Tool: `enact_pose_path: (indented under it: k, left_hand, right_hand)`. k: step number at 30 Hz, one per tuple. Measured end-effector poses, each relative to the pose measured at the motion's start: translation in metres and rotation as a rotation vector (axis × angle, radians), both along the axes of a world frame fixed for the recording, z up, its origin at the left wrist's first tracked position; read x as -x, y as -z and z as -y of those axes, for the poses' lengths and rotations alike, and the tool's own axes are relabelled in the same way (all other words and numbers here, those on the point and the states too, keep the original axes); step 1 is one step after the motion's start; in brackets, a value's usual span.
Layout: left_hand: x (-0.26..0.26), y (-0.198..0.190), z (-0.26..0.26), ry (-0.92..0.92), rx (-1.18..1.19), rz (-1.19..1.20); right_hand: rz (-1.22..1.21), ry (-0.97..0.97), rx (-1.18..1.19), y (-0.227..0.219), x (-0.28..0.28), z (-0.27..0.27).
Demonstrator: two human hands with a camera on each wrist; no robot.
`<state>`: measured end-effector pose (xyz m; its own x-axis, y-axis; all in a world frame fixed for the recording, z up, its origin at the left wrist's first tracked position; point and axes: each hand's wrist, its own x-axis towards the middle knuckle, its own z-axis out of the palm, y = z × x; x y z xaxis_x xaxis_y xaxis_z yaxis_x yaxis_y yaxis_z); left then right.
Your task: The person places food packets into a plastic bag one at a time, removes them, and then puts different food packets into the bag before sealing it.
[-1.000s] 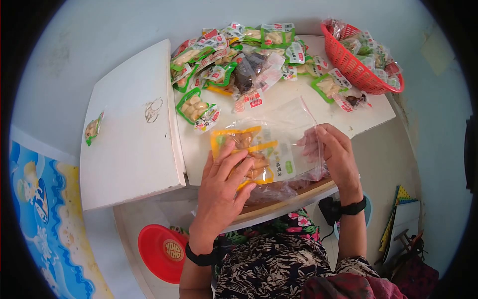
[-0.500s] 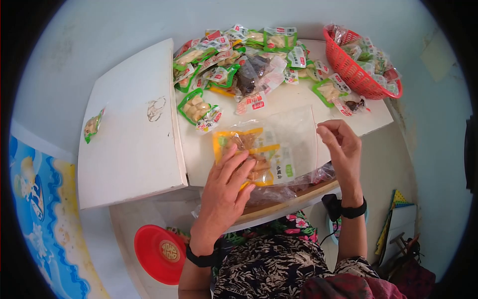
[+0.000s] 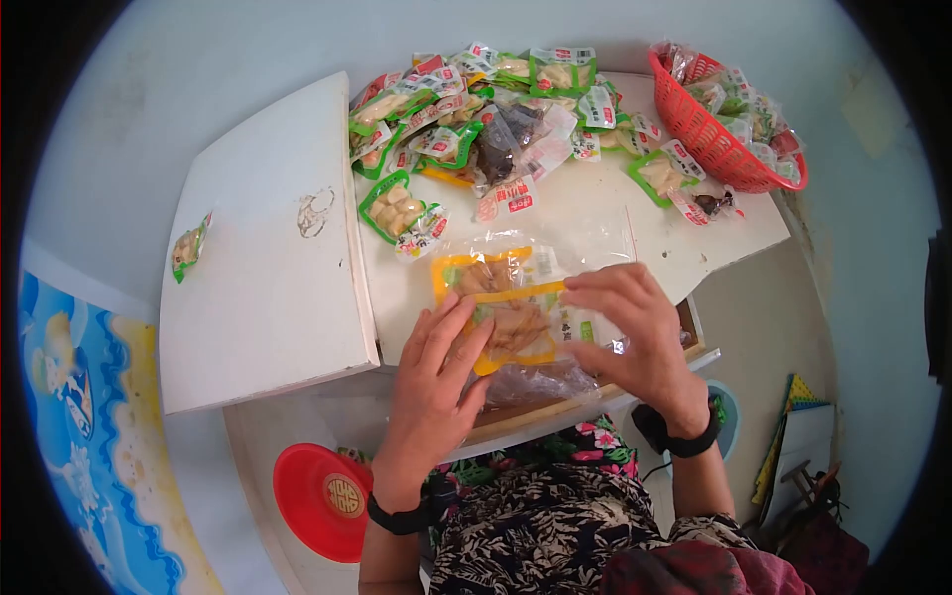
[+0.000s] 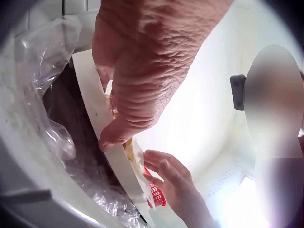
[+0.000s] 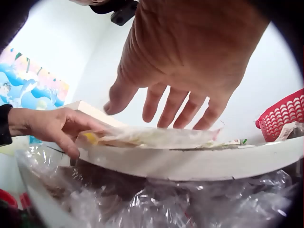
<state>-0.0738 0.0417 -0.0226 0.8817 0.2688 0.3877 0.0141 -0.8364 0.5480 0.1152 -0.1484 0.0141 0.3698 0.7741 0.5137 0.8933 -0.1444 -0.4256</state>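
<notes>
A clear zip bag [image 3: 603, 236] lies flat near the front edge of the white table [image 3: 397, 342], with yellow-edged food packets [image 3: 518, 332] of brownish pieces inside. My left hand [image 3: 428, 382] rests its fingers on the left part of the bag, over the packets. In the right wrist view, that left hand [image 5: 64, 124] has its thumb down at the table's edge. My right hand [image 3: 640, 342] is over the bag's right part, fingers extended and spread from the thumb. From its own wrist camera, the right hand [image 5: 190, 61] shows straight fingers close above the bag.
Several green-edged packets [image 3: 395, 208] are heaped at the back of the table. A red basket [image 3: 719, 139] full of packets stands back right. Below the table edge, an open drawer [image 3: 691, 322] holds crumpled clear plastic [image 5: 156, 206]. A red basin [image 3: 302, 506] is on the floor.
My right hand let go of the bag's open right end, drew back, then moved left over the bag with its fingers extended. The left hand has stayed on the packets.
</notes>
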Motion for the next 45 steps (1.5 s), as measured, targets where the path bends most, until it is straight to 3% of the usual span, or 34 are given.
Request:
enact_pose_path:
  k: [4,11,12,16,18,23,25,29,31,32,35,38,41,44,45]
  left_hand:
    - [0.000,0.005,-0.010,0.030,-0.039,0.027]
    - [-0.017,-0.008,-0.010,-0.082,-0.156,0.185]
    - [-0.020,-0.019,-0.009,-0.094,-0.124,0.191]
    - [-0.037,-0.053,-0.010,-0.019,0.389,0.411]
    - [-0.041,-0.064,-0.010,-0.065,0.431,0.426]
    - [-0.049,-0.062,-0.010,-0.135,0.596,0.346]
    - [-0.053,-0.068,-0.010,-0.114,0.458,0.406]
    - [-0.061,-0.080,-0.017,-0.105,0.010,0.465]
    - [-0.052,-0.065,-0.020,-0.116,-0.089,0.376]
    - [-0.046,-0.052,-0.019,-0.121,-0.137,0.330]
    - [-0.027,-0.013,-0.003,-0.071,-0.079,0.134]
    - [-0.012,0.000,0.008,-0.050,-0.013,0.065]
    - [-0.005,0.002,0.005,-0.071,0.087,0.191]
    - [-0.016,-0.001,0.007,-0.211,0.604,0.280]
    - [-0.020,0.001,0.005,-0.201,0.662,0.265]
  right_hand:
    - [0.071,0.024,0.168,0.010,0.019,0.008]
    - [0.020,0.010,0.022,0.014,-0.006,0.011]
    - [0.015,0.025,-0.025,0.005,-0.009,0.007]
    - [-0.053,-0.005,-0.247,-0.051,-0.017,-0.004]
    - [-0.120,0.001,-0.263,-0.072,-0.017,-0.003]
    - [-0.154,0.036,-0.273,-0.065,-0.035,-0.010]
    - [-0.140,0.049,-0.303,-0.063,-0.037,-0.007]
    - [0.248,0.046,-0.337,-0.071,-0.045,-0.009]
    - [0.428,0.008,-0.288,-0.054,-0.051,-0.003]
    - [0.400,0.015,-0.257,-0.038,-0.049,0.000]
    - [0.293,-0.012,-0.016,0.011,-0.027,0.020]
    - [0.136,-0.040,0.013,0.021,-0.009,0.030]
    - [0.068,0.003,-0.048,0.013,-0.009,0.033]
    - [-0.092,0.254,-0.059,0.020,-0.018,0.025]
    - [-0.170,0.286,-0.052,0.022,-0.019,0.022]
